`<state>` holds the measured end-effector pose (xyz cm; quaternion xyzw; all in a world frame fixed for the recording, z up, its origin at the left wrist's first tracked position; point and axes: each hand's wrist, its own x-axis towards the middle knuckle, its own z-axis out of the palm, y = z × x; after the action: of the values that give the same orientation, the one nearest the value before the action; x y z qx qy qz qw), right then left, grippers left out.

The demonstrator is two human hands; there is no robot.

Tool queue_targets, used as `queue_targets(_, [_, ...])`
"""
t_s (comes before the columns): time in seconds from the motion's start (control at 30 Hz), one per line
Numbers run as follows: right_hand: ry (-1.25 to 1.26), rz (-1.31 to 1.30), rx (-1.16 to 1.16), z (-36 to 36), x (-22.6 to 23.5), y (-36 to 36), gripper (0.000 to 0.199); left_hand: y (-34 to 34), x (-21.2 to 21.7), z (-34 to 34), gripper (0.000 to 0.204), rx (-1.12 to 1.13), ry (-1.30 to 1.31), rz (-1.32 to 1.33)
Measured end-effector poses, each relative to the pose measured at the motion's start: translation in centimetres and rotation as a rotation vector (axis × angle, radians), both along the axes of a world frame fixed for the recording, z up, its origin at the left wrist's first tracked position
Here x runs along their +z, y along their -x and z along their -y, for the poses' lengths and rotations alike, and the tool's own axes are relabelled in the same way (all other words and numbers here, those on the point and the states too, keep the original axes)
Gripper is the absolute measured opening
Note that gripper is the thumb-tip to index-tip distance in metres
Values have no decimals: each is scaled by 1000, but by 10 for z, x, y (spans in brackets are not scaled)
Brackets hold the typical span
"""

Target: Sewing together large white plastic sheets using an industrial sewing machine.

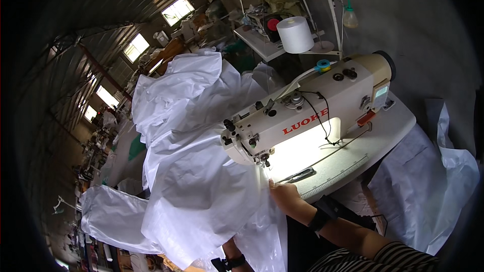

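Observation:
A large, crumpled sheet of shiny white fabric (201, 191) drapes over the left side of the sewing machine (312, 106) and hangs over the table's near edge. My right hand (291, 201) is curled at the fabric's right edge, just in front of the needle area, with its fingertips closed on that edge. Below, my left hand (231, 248) reaches up under the hanging cloth; only the wrist part shows and its fingers are hidden. Beside my right hand, thread snips (301, 175) lie on the lit machine bed.
A white thread cone (295, 35) stands behind the machine. A ruler strip (335, 175) runs along the table's front. More white material (418, 181) hangs at the right. A small oil bottle (350, 16) hangs near the wall.

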<state>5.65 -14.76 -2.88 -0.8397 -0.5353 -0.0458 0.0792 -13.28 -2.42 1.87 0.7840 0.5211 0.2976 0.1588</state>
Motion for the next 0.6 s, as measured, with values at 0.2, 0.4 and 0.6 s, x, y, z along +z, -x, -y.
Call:
queue_targets(0.2, [71, -31, 89, -13, 3, -14, 60, -6, 8, -9, 50, -1, -19, -41])
queue_targets(0.4, [66, -38, 73, -21, 4, -16, 61, -14, 10, -12, 51, -6, -32, -91])
queue_targets(0.6, [101, 9, 68, -26, 1, -19, 60, -9, 14, -11, 53, 3, -72, -140])
